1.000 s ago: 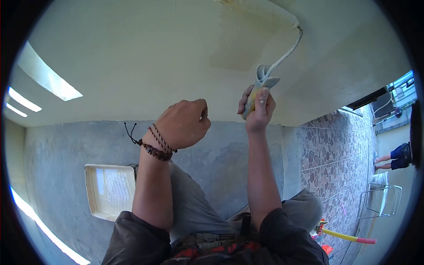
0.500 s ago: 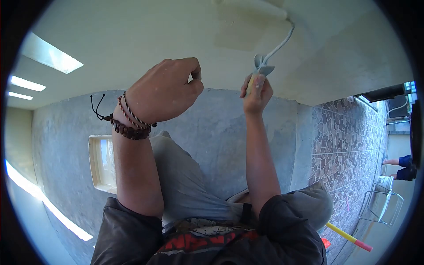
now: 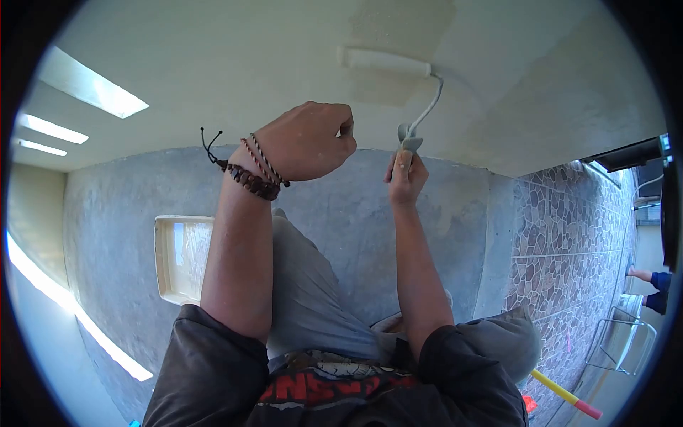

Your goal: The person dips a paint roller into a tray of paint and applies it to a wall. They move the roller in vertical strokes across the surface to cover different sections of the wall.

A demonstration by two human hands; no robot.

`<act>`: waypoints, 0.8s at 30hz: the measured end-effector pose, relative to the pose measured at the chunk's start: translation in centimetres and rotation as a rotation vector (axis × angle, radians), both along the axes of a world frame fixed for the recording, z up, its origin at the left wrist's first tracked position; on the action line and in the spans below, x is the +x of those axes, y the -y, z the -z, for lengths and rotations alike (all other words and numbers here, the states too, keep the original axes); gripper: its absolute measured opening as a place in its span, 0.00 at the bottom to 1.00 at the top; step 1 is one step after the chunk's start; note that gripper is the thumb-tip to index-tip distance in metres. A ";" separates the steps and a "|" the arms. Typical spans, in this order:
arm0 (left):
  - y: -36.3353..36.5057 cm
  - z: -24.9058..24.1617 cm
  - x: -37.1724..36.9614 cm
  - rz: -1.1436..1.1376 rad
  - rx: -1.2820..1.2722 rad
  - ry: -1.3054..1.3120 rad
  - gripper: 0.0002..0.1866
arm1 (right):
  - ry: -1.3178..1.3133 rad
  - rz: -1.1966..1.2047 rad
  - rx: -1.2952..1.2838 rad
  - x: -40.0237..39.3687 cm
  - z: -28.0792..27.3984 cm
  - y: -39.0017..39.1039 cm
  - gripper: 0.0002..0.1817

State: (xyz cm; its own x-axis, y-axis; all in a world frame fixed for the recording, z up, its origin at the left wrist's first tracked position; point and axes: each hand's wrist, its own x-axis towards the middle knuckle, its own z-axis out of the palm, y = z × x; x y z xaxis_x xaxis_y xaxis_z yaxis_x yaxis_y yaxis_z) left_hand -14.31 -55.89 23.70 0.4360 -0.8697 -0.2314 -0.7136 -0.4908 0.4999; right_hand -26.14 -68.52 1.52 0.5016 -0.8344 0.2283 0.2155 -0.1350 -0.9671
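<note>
My right hand (image 3: 408, 176) is wrapped round the handle of a paint roller (image 3: 388, 62), its thumb lying along the grip. The roller's white sleeve rests against the pale wall (image 3: 284, 71), where a darker, wet-looking patch shows around and above it. A bent wire frame joins sleeve and handle. My left hand (image 3: 306, 141), with bracelets (image 3: 252, 183) at the wrist, hangs in front of the wall. Its fingers are curled in and nothing shows in them. Partly behind my left forearm, a cream paint tray (image 3: 162, 267) sits on the floor.
Grey concrete floor (image 3: 114, 235) runs along the wall's foot, and stone-patterned tiles (image 3: 555, 235) lie to the right. A yellow pole with a pink end (image 3: 558, 390) lies by my knee. At far right stand a metal-framed chair (image 3: 626, 334) and another person's legs (image 3: 651, 288).
The roller has come down the wall towards me, and my right hand has lowered with it. My left hand appears further right in view, still curled.
</note>
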 end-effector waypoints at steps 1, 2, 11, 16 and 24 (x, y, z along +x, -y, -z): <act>0.4 0.5 0.0 0.012 0.025 -0.002 0.11 | 0.047 -0.021 -0.008 0.6 -0.9 0.5 0.28; 0.7 0.9 0.2 0.018 0.029 -0.004 0.11 | 0.093 -0.040 -0.015 0.7 -1.3 0.7 0.28; 3.0 6.5 1.2 0.203 0.404 0.003 0.15 | -0.331 0.109 0.107 -4.0 10.9 -2.6 0.27; 5.8 8.7 1.3 0.293 0.798 -0.041 0.15 | -0.175 0.097 -0.081 -1.5 6.2 -0.4 0.29; 3.0 15.5 2.1 0.391 1.076 -0.100 0.18 | -0.536 0.085 0.137 -5.2 14.7 -4.0 0.30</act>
State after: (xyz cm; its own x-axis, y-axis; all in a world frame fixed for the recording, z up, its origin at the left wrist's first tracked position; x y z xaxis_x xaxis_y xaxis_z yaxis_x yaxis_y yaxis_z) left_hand -12.19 -58.90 8.20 0.1177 -0.2726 -0.9549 -0.8917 -0.4522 0.0192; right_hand -31.37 -64.49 -13.18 0.4477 -0.8809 -0.1537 -0.3177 0.0040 -0.9482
